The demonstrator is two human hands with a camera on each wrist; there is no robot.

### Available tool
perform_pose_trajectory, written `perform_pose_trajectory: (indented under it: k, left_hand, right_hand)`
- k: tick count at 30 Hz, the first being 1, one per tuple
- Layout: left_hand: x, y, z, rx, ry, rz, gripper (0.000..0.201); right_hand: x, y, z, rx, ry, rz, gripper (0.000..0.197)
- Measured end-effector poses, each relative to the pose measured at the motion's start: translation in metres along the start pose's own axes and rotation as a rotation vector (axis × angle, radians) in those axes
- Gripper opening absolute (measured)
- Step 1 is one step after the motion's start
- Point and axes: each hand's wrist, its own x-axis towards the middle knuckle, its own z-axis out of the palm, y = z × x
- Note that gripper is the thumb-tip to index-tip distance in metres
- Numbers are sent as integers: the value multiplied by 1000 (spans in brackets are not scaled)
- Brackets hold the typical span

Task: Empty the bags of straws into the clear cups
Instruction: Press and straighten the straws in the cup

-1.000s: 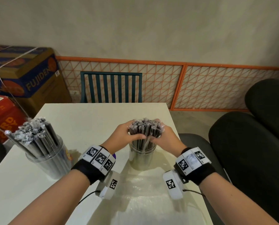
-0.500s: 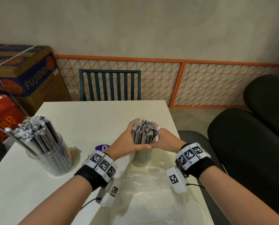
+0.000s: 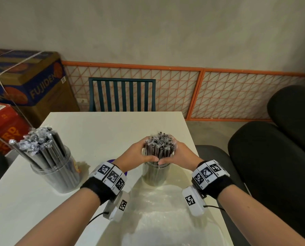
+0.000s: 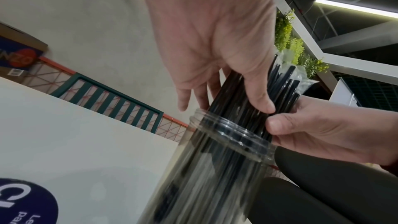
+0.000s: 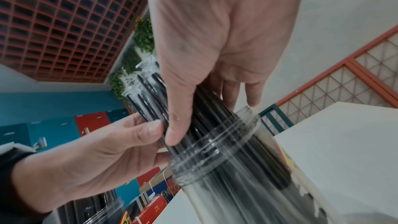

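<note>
- Cupping the straw bundle [image 3: 159,146], left hand [image 3: 137,155] and right hand [image 3: 182,157] curl round it above the clear cup [image 3: 156,175].
- Straws look light, slippery, loose: squeeze mid-bundle between both palms.

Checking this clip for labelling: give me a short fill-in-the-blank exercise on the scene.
1. Both hands grip one bundle of ____ wrapped straws.
2. The bundle stands in a clear ____.
3. The left hand and right hand touch at the ____.
4. The other filled cup stands to the person's ____.

Missing: black; cup; thumbs; left
</note>
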Motion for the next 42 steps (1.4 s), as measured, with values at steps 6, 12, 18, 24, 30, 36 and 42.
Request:
perform_pose_trajectory:
  k: [6,12,18,24,30,36,42]
  left_hand:
    - [0,1,0,-21,4,5,74]
    - [1,8,6,-33,47,26,69]
    - [8,24,5,8,120,39,44]
    - [7,24,-7,14,-121,-9,54]
    - [0,10,0,25,-90,-26,78]
    - [-4,7,-3,12,-68,-31,85]
    - [-6,11,-1,64,-38,-37,74]
  right_hand:
    - [-2,5,-1,-23,17,9,91]
    - [-7,2,7,-8,98,25,87]
    - [-6,-6,9,-57,237,33,58]
    - [-8,-4,0,-160,131,8,70]
    - [-11,2,1,-110,58,4,83]
    - [-9,8,-6,-96,27,31,87]
    - [-9,10,-6,-83,28,26,89]
